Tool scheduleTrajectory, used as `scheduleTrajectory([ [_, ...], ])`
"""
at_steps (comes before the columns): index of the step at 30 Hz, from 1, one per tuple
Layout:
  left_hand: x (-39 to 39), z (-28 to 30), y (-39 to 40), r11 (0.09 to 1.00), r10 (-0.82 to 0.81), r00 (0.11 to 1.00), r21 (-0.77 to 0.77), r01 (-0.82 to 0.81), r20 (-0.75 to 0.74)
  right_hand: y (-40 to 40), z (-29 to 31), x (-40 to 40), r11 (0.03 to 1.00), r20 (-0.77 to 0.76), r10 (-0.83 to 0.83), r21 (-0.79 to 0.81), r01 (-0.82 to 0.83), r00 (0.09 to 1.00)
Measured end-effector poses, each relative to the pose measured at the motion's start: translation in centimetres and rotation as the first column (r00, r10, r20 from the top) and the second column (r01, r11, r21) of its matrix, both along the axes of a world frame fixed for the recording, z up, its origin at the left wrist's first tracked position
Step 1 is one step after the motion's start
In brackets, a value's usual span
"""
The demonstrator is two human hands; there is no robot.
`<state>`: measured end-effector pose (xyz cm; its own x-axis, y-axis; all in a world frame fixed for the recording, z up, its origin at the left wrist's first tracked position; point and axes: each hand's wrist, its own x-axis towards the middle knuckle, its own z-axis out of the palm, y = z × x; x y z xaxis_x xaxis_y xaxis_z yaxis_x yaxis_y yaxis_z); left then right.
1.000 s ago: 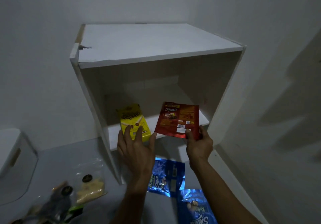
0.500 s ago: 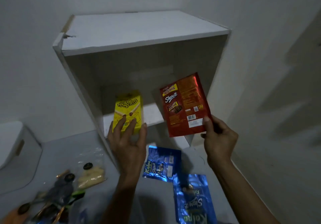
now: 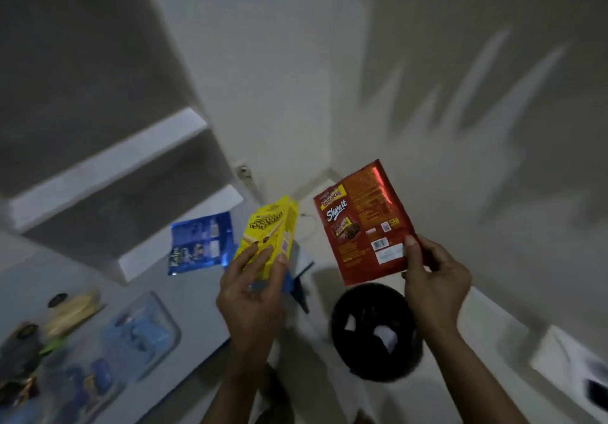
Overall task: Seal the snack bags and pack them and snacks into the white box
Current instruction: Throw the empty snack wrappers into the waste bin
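My left hand (image 3: 251,295) grips a yellow snack box (image 3: 268,231) by its lower end, clear of the shelf. In my right hand (image 3: 436,279) is a red snack bag (image 3: 363,223), pinched at its lower right corner and held upright. The white box (image 3: 108,160), an open-fronted cabinet, stands at the left, blurred by camera motion. A blue snack bag (image 3: 199,242) lies on the table in front of it. Part of another blue bag (image 3: 288,283) shows just behind my left hand.
Clear zip bags (image 3: 141,328) with snacks lie on the grey table at lower left. A black round bin (image 3: 373,328) with scraps of paper stands on the floor below my right hand. A white wall fills the right side.
Both hands have pulled back from the white box, carrying the yellow box and the red bag to the right. The view has swung right and down, showing the black bin.
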<state>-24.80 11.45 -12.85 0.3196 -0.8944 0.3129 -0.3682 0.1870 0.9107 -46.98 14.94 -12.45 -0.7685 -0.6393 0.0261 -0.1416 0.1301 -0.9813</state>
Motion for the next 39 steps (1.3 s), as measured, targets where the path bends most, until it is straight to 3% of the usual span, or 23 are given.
scheduleTrajectory([
  [3, -4.9, -2.9, 1.4, 0.989, -0.097, 0.995, 0.109, 0.098, -0.017, 4.0, -2.6, -3.6, 0.991, -0.032, -0.090, 0.094, 0.093, 0.995],
  [8, -10.3, -10.1, 2.7, 0.939, -0.320, 0.947, 0.135, 0.315, 0.015, 7.8, -8.8, -6.1, 0.944, -0.157, -0.168, 0.258, 0.204, 0.973],
  [12, -12.6, -15.8, 2.7, 0.868, -0.456, 0.883, 0.272, 0.415, 0.108, 8.3, -15.2, -6.3, 0.886, -0.201, -0.193, 0.384, 0.259, 0.960],
  [19, -14.2, -26.5, 2.6, 0.804, -0.493, 0.867, 0.414, 0.427, 0.064, 7.0, -25.7, -5.3, 0.816, -0.165, -0.150, 0.536, 0.216, 0.975],
  [25, -15.6, -32.8, 1.6, 0.721, -0.546, 0.829, 0.572, 0.391, 0.120, 5.9, -31.8, -5.8, 0.767, -0.117, -0.155, 0.611, 0.194, 0.981],
  [29, -16.5, -33.0, 1.4, 0.603, -0.579, 0.812, 0.712, 0.360, 0.079, 5.7, -32.2, -6.3, 0.729, -0.097, -0.127, 0.665, 0.159, 0.987],
  [33, -16.4, -29.6, 1.6, 0.621, -0.567, 0.821, 0.691, 0.371, 0.069, 5.5, -29.7, -6.5, 0.738, -0.058, -0.074, 0.668, 0.094, 0.996],
  [39, -15.5, -20.4, 1.8, 0.670, -0.512, 0.859, 0.628, 0.396, 0.005, 5.1, -20.8, -6.9, 0.774, 0.005, 0.001, 0.633, -0.004, 1.000],
])
